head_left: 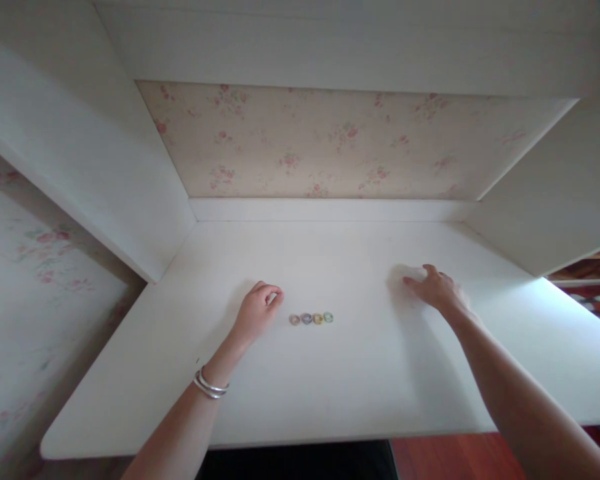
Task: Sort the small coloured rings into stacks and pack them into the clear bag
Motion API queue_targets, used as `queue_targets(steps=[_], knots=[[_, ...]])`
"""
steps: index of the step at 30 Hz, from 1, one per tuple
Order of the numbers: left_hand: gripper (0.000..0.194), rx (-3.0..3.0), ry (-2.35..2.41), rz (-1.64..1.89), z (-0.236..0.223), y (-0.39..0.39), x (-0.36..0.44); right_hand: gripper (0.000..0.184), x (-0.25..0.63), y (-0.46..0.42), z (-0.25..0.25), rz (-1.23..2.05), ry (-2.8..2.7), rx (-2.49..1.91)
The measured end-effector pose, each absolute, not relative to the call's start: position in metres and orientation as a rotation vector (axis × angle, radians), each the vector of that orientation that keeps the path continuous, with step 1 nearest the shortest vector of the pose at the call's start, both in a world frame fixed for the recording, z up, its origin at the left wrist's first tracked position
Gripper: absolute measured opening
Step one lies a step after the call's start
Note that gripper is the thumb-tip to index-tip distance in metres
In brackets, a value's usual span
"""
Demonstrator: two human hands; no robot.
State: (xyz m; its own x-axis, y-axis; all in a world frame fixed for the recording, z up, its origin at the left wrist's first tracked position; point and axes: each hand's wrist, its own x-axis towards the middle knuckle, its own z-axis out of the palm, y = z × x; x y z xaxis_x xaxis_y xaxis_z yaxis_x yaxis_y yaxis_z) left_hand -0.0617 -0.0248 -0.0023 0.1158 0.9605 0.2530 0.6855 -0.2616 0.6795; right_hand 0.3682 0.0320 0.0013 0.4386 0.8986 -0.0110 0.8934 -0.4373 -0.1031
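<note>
Several small ring-shaped pieces lie in a short row on the white table, side by side and close together. From left to right I see a pinkish ring (294,320), a purple-grey ring (307,319), a yellow ring (318,319) and a pale green ring (329,317). Just left of the row, my left hand (260,308) rests with curled fingers, thumb and index finger meeting in a loop; nothing shows in it. Farther off to the right, my right hand (436,288) hovers low over the table, thumb and fingers apart, holding nothing visible.
The white table (350,387) has a raised strip (330,210) along its back, below flowered wallpaper (350,147). White panels stand at the left (105,133) and right (545,193). A small dark mark lies near my left wrist, which wears silver bangles (211,385).
</note>
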Motion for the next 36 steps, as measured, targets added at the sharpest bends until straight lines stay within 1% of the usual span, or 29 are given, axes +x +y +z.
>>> queue_targets(steps=[3,5,11,15,19,23,31,36], knots=[[0.021,1.980,1.555,0.991,-0.006,-0.026,-0.058,0.075,0.334,0.028,0.010,0.042,-1.660,-2.502],[0.023,1.966,1.520,1.004,-0.008,-0.026,-0.055,0.071,0.300,0.024,0.015,0.056,-1.746,-2.356],[0.036,1.932,1.415,0.960,-0.015,-0.026,-0.049,0.059,0.190,0.012,0.008,0.195,-1.884,-1.985],[0.048,1.893,1.406,0.953,-0.019,-0.022,-0.047,0.053,0.151,0.005,-0.003,0.268,-1.888,-1.825],[0.065,1.919,1.389,0.936,-0.022,-0.011,-0.038,0.047,0.143,0.001,-0.010,0.251,-1.857,-1.738],[0.077,1.955,1.370,0.877,-0.023,0.004,-0.025,0.049,0.147,0.001,-0.014,0.273,-1.796,-1.750],[0.080,1.951,1.293,0.926,-0.022,0.025,-0.007,0.048,0.147,0.004,-0.015,0.351,-1.812,-1.738],[0.078,1.946,1.279,1.013,-0.024,0.024,-0.007,0.043,0.144,0.002,-0.012,0.330,-1.874,-1.660]])
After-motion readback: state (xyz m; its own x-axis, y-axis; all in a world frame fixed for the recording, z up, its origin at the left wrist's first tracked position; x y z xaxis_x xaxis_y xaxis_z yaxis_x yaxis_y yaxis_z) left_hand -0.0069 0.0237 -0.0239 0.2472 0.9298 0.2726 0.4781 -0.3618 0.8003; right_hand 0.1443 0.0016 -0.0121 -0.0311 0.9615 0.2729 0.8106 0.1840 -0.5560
